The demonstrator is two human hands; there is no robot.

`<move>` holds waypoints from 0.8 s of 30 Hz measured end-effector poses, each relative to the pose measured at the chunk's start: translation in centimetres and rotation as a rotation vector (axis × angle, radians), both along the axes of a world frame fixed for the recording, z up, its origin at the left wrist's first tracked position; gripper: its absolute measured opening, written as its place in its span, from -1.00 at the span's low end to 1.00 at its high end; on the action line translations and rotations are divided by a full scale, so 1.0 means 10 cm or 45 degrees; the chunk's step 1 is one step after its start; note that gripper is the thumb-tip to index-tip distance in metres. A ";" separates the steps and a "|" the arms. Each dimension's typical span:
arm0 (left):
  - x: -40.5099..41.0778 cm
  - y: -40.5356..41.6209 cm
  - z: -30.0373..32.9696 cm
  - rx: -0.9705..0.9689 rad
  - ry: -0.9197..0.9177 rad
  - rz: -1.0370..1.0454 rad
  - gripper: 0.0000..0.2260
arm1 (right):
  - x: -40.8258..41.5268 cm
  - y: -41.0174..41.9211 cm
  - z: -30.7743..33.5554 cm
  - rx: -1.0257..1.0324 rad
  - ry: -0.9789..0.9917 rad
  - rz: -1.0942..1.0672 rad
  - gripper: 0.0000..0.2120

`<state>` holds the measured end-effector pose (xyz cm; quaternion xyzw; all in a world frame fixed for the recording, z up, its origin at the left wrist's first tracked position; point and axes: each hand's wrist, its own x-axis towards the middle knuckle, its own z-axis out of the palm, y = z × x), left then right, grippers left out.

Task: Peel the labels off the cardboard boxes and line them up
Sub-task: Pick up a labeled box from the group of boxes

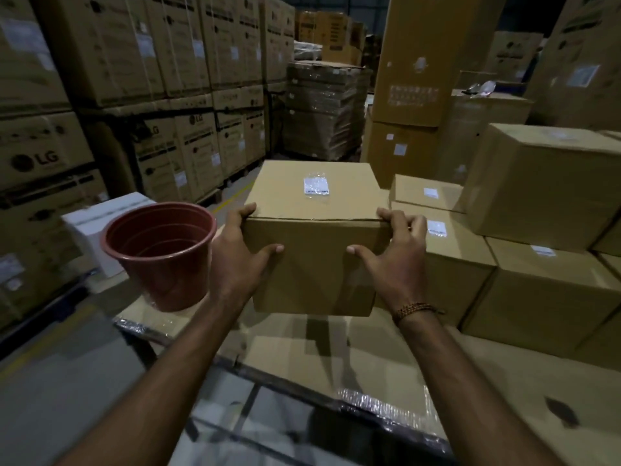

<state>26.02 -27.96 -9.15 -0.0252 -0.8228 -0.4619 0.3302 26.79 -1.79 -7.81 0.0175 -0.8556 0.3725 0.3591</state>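
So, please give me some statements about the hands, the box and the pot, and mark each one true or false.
1. Both hands grip the box: the left hand on its left side, the right hand on its right side. True.
2. The label is already peeled off the box. False: it is on the top face.
3. The pot stands to the left of the box. True.
4. The pot is full of soil. False: it is empty inside.
5. A bracelet is on the left wrist. False: it is on the right wrist.
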 end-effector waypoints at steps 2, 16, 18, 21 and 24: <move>0.08 -0.06 -0.22 0.017 -0.039 -0.024 -0.26 | 0.11 -0.07 -0.19 -0.010 -0.025 -0.007 -0.30; 0.16 -0.64 -1.06 -0.044 -0.186 -0.244 -0.30 | 0.48 -0.64 -1.22 -0.057 -0.175 -0.165 -0.28; 0.16 -0.68 -1.13 -0.062 -0.194 -0.268 -0.30 | 0.51 -0.70 -1.28 -0.048 -0.196 -0.176 -0.29; 0.14 -0.72 -1.22 -0.116 -0.197 -0.261 -0.29 | 0.54 -0.75 -1.38 -0.028 -0.237 -0.210 -0.30; 0.11 -0.74 -1.28 -0.165 -0.190 -0.282 -0.29 | 0.57 -0.79 -1.47 -0.029 -0.258 -0.250 -0.29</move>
